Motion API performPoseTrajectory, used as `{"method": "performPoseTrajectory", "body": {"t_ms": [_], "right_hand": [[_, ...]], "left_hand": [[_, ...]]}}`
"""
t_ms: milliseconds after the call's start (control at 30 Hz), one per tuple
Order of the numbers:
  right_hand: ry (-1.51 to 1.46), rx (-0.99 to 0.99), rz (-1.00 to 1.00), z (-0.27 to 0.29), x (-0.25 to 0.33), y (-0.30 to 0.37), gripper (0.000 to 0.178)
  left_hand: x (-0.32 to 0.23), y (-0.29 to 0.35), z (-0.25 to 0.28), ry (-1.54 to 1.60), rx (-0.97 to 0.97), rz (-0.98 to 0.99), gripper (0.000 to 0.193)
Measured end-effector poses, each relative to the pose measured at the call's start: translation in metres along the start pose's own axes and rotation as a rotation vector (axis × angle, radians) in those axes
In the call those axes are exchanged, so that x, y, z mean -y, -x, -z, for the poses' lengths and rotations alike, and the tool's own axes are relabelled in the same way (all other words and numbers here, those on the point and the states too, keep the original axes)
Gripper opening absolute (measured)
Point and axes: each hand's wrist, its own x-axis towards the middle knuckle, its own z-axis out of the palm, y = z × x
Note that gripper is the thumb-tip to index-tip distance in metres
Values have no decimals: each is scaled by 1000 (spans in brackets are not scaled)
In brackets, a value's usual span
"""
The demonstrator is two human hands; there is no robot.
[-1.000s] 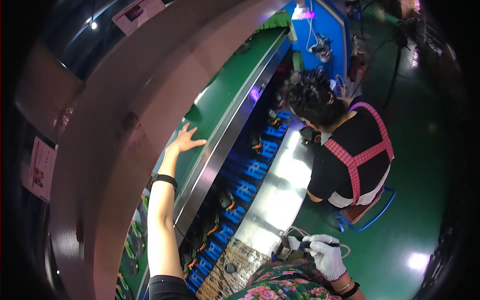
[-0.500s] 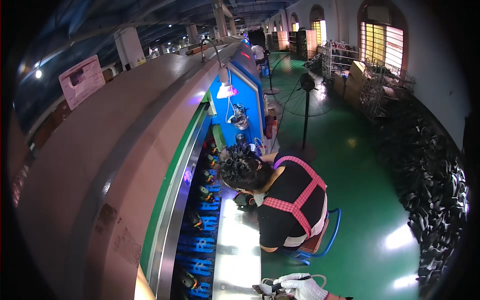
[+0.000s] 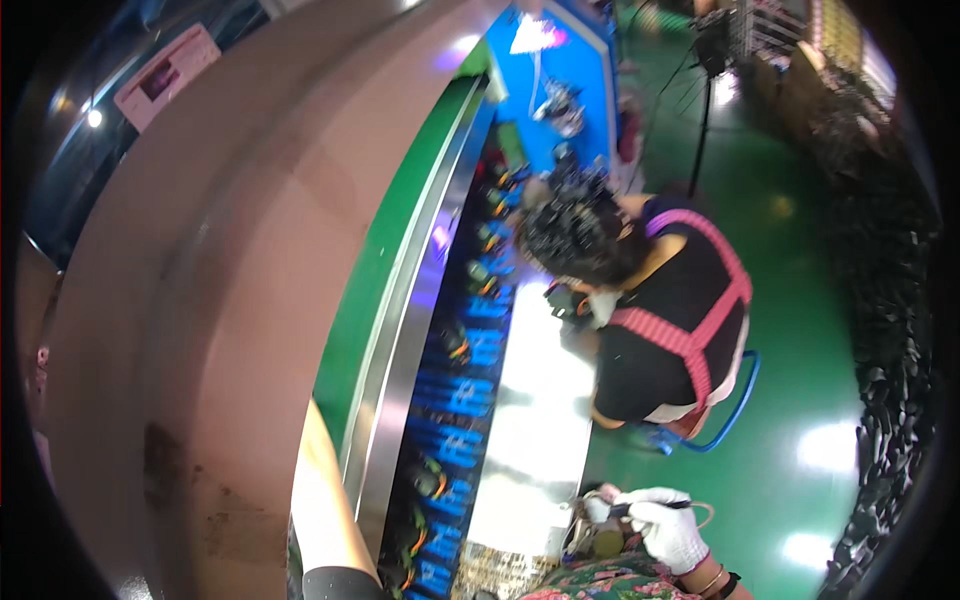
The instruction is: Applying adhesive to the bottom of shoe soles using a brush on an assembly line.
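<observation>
My right hand (image 3: 670,535), in a white glove, is at the lower right with its fingers closed round a dark-handled brush (image 3: 622,511). The brush end is over a small cluttered stand with a container (image 3: 606,543), beside the bright metal worktop (image 3: 530,440). My left forearm (image 3: 325,500), with a black sleeve, reaches up along the edge of the brown machine hood (image 3: 250,330). The left hand itself is hidden behind that edge. Between hood and worktop runs a row of blue racks (image 3: 465,395), with dark shoes (image 3: 430,480) with orange trim on it.
A co-worker (image 3: 660,320) in a pink checked apron sits ahead on a blue-framed stool (image 3: 740,410), holding a dark shoe (image 3: 566,301). A blue machine panel (image 3: 550,60) and a standing fan (image 3: 708,100) are beyond. Black sole-like pieces (image 3: 890,430) lie heaped along the right.
The view has tilted down and turned left. My right hand with the brush shows higher in the picture, and my left forearm has come further into view.
</observation>
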Motion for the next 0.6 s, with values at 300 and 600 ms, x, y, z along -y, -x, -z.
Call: {"method": "performPoseTrajectory", "body": {"t_ms": [300,600], "right_hand": [[-306,-79,-37,-22,3,-52,18],[351,117,202,-1,10,-53,20]], "left_hand": [[-70,-11,-80,-219,-188,-460,47],[2,-127,-54,-685,-146,-513,62]]}}
